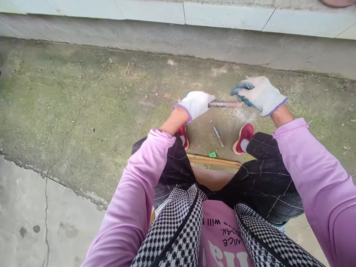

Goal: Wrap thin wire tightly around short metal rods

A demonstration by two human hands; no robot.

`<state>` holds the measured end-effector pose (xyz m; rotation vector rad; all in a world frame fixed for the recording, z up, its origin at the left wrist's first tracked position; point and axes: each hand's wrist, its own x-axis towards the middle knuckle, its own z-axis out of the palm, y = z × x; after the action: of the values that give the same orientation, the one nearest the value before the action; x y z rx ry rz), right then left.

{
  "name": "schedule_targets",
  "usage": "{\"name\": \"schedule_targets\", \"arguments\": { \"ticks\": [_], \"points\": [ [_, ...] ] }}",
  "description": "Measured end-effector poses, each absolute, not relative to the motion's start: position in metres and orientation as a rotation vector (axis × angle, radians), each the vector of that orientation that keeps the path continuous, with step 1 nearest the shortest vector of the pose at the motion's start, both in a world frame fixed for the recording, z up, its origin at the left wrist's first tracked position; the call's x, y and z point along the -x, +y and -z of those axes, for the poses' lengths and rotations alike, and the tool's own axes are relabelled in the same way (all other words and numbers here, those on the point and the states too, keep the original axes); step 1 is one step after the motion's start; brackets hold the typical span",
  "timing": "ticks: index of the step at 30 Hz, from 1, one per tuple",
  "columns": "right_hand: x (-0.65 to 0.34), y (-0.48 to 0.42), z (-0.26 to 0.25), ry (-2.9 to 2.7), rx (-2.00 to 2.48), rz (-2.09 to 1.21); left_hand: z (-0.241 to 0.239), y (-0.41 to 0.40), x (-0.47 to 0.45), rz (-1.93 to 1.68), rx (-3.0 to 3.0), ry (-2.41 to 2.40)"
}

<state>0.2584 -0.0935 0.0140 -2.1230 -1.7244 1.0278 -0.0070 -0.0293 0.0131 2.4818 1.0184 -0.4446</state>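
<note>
Left hand [196, 104] fisted on metal rod [224, 104]; right hand [258, 94] pinching other end. Shirt [222, 241] print: "NICE".

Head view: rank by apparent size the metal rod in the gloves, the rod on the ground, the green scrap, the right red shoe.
1. Metal rod, held between left hand and right hand, and right red shoe: look alike, and the rod is nearer the camera, so unranked.
2. Rod on the ground.
3. Green scrap.
</note>
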Motion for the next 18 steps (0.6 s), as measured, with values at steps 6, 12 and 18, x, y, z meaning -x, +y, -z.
{"name": "schedule_targets", "arguments": {
  "ticks": [6,12,18],
  "points": [
    [-0.230,-0.110,-0.006,-1.429,2.067,-1.247,-0.031,-0.023,0.012,0.123,-1.986,0.964],
    [-0.178,-0.111,-0.017,-1.998,1.905,-1.121,-0.021,-0.010,0.009,-0.069,-1.744,1.242],
    [-0.194,-0.106,-0.042,-2.131,2.003,-0.988,-0.001,-0.021,0.017,0.475,-2.422,1.189]
  ]
}}
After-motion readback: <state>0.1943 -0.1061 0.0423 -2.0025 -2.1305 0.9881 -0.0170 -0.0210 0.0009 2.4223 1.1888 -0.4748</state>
